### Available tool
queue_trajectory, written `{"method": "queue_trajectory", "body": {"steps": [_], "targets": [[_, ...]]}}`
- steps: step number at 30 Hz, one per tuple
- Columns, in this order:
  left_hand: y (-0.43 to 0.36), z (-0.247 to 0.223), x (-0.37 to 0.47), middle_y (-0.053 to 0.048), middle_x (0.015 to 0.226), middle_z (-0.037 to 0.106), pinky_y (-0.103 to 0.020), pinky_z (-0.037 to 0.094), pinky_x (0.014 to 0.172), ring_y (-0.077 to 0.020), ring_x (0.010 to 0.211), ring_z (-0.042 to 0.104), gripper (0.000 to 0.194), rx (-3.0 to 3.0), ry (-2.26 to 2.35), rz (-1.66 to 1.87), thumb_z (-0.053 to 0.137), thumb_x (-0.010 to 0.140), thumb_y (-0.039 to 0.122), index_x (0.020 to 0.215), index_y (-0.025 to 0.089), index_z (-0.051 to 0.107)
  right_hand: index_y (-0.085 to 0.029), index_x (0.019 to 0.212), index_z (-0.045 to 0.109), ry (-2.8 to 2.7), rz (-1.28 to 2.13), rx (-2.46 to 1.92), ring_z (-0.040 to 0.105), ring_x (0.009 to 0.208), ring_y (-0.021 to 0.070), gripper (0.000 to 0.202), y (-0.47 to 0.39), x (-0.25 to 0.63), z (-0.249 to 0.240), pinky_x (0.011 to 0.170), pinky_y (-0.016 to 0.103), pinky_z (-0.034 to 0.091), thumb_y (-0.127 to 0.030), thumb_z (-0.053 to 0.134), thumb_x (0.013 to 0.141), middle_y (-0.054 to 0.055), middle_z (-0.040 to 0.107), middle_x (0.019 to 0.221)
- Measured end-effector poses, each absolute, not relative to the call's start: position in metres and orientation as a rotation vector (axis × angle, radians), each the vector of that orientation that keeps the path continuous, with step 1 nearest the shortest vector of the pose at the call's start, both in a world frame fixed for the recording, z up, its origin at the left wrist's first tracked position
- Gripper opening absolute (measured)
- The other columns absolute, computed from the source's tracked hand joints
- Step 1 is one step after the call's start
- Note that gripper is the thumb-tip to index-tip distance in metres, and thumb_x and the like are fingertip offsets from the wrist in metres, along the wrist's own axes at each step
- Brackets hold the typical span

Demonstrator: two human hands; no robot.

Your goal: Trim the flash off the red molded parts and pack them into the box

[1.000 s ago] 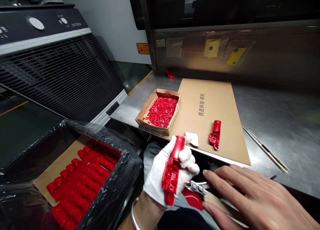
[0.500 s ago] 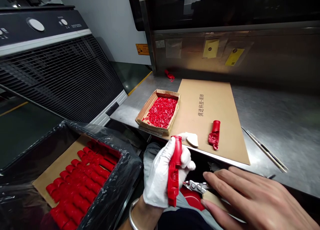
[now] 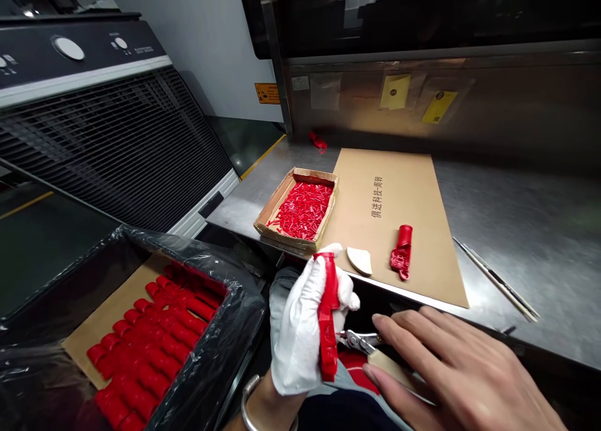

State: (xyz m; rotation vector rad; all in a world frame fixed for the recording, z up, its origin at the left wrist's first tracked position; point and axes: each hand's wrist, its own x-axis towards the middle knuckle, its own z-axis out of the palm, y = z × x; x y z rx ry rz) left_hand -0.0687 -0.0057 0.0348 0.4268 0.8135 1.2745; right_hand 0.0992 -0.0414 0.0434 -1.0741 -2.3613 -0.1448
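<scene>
My left hand [image 3: 300, 321] wears a white glove and is closed around a red plastic part [image 3: 328, 321], a tube at the top with a boxy section below. My bare right hand [image 3: 462, 365] grips a pair of nippers [image 3: 394, 371] with pale handles. Their metal jaws touch or nearly touch the right side of the red part near its lower half; the exact contact is hard to see. On the cardboard sheet [image 3: 404, 177] beyond my hands lies another red plastic part [image 3: 402, 253]. A white fan-shaped piece [image 3: 359, 261] rests at the sheet's near edge.
A shallow cardboard box [image 3: 323, 231] holds many red scraps. To the left, a box lined with black plastic [image 3: 235, 312] contains rows of red parts. A thin rod-like tool [image 3: 498, 281] lies on the metal table [image 3: 530, 224]. A small red piece [image 3: 318, 142] sits at the back.
My left hand has turned the red part, so a different side shows. My right hand has shifted left, bringing the nippers' jaws up to the part. The white fan-shaped piece is more fully visible.
</scene>
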Motion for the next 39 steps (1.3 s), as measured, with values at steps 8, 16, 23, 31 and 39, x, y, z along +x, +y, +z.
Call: {"method": "queue_trajectory", "body": {"steps": [8, 16, 23, 31, 39], "targets": [[-0.008, 0.039, -0.069, 0.002, 0.063, 0.048, -0.021, 0.040, 0.052, -0.0129, 0.061, 0.051, 0.042, 0.422, 0.857, 1.214, 0.067, 0.084, 0.045, 0.115, 0.016, 0.064, -0.010, 0.102, 0.068, -2.380, -0.233, -1.033, 0.066, 0.070, 0.0209, 0.027, -0.041, 0.099, 0.044, 0.055, 0.033, 0.047, -0.028, 0.048, 0.101, 0.007, 0.069, 0.083], [-0.009, 0.034, -0.069, 0.002, 0.064, 0.048, -0.017, 0.028, 0.042, -0.0108, 0.057, 0.050, 0.040, 0.496, 0.888, 1.173, 0.059, 0.090, 0.043, 0.123, 0.020, 0.059, -0.011, 0.100, 0.069, -2.379, -0.266, -1.054, 0.068, 0.070, 0.0206, 0.028, -0.045, 0.096, 0.042, 0.055, 0.033, 0.048, -0.025, 0.045, 0.102, 0.006, 0.070, 0.083], [-0.010, 0.031, -0.071, 0.001, 0.065, 0.047, -0.019, 0.037, 0.052, -0.0124, 0.063, 0.052, 0.040, 0.494, 0.857, 1.140, 0.051, 0.095, 0.042, 0.126, 0.018, 0.058, -0.011, 0.100, 0.068, -2.387, -0.188, -1.076, 0.067, 0.069, 0.0211, 0.029, -0.043, 0.096, 0.041, 0.054, 0.032, 0.050, -0.029, 0.046, 0.101, 0.007, 0.070, 0.083], [0.002, 0.024, -0.073, 0.003, 0.057, 0.040, -0.022, 0.039, 0.060, -0.0095, 0.054, 0.034, 0.037, 0.100, 0.458, 1.101, 0.036, 0.101, 0.032, 0.107, 0.010, 0.065, -0.015, 0.114, 0.061, -2.314, 0.064, -1.136, 0.066, 0.078, 0.0215, 0.027, -0.044, 0.112, 0.041, 0.062, 0.030, 0.053, -0.035, 0.055, 0.097, 0.009, 0.067, 0.095], [-0.002, 0.026, -0.066, 0.002, 0.056, 0.044, -0.026, 0.045, 0.066, -0.0112, 0.057, 0.041, 0.037, 0.131, 0.489, 1.216, 0.038, 0.101, 0.033, 0.105, 0.008, 0.066, -0.023, 0.098, 0.053, -1.743, 1.140, -1.332, 0.060, 0.066, 0.0157, 0.013, -0.053, 0.083, 0.023, 0.059, 0.023, 0.049, -0.034, 0.058, 0.092, 0.001, 0.062, 0.081]]}}
